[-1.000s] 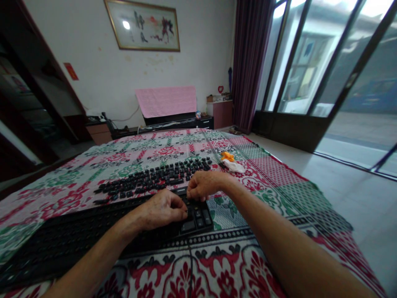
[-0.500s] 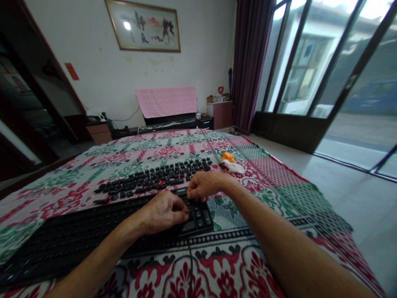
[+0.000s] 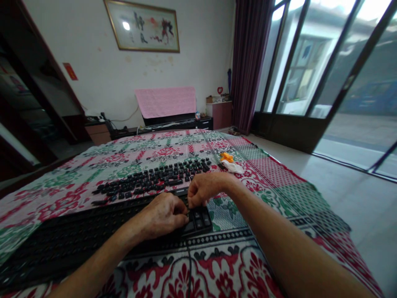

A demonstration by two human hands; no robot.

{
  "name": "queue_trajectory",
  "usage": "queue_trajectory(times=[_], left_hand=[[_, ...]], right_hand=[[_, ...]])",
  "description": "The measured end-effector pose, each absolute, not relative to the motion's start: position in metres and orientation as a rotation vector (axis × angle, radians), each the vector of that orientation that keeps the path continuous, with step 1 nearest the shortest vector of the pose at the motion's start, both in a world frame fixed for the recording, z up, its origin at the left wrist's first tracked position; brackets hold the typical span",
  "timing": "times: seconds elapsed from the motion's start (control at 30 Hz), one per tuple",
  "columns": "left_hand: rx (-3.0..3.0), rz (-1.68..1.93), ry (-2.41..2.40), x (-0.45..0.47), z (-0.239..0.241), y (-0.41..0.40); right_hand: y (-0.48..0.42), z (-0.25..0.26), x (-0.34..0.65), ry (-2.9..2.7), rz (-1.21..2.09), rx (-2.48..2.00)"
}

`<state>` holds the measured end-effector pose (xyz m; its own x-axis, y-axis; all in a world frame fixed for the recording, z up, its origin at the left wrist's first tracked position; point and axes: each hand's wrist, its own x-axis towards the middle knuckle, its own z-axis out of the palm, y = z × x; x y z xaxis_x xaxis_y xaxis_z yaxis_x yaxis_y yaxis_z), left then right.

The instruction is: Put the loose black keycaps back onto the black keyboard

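A black keyboard (image 3: 83,231) lies slantwise on the patterned cloth, most of its key positions bare of caps. A few keycaps (image 3: 202,218) sit in place at its right end. My left hand (image 3: 164,213) rests over this end, thumb and forefinger pinched close beside those caps. Just beyond it, my right hand (image 3: 201,190) points its pinched fingers down at the keyboard, near my left fingertips. Whatever either pinch holds is hidden or too small to name. Many loose black keycaps (image 3: 149,178) are spread behind the keyboard.
The red, green and white cloth (image 3: 229,207) covers the large surface. An orange item (image 3: 227,157) and a crumpled white item (image 3: 232,167) lie beyond my right hand. A thin cable (image 3: 190,269) runs toward me from the keyboard. A pink cloth (image 3: 166,102) hangs at the far wall.
My right hand has dipped slightly toward me, its fingertips lower and closer to my left fingertips. My left hand stays in almost the same place. The view has shifted a little.
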<state>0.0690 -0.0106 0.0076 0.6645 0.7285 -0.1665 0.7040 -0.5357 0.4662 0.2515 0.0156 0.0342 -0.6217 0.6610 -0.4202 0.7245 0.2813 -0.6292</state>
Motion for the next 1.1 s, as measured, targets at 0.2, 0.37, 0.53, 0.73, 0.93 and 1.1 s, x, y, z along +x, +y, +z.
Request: queue_trajectory(times=[0.2, 0.37, 0.53, 0.73, 0.93, 1.1], left_hand=[[2.38, 0.077, 1.125, 0.071, 0.011, -0.013], [2.377, 0.088, 1.145, 0.073, 0.009, -0.012], [2.316, 0.104, 1.099, 0.071, 0.006, -0.009], [2.198, 0.129, 1.11, 0.072, 0.003, -0.007], [2.233, 0.158, 1.149, 0.072, 0.0, -0.006], [2.096, 0.216, 1.123, 0.07, 0.001, -0.003]], right_hand=[[0.012, 0.036, 0.248, 2.453, -1.16, 1.281], [0.013, 0.033, 0.244, 2.43, -1.181, 1.29], [0.013, 0.033, 0.243, 2.409, -1.188, 1.299], [0.009, 0.037, 0.238, 2.385, -1.114, 1.326], [0.01, 0.033, 0.234, 2.376, -0.983, 1.357], [0.014, 0.035, 0.248, 2.394, -1.297, 1.243]])
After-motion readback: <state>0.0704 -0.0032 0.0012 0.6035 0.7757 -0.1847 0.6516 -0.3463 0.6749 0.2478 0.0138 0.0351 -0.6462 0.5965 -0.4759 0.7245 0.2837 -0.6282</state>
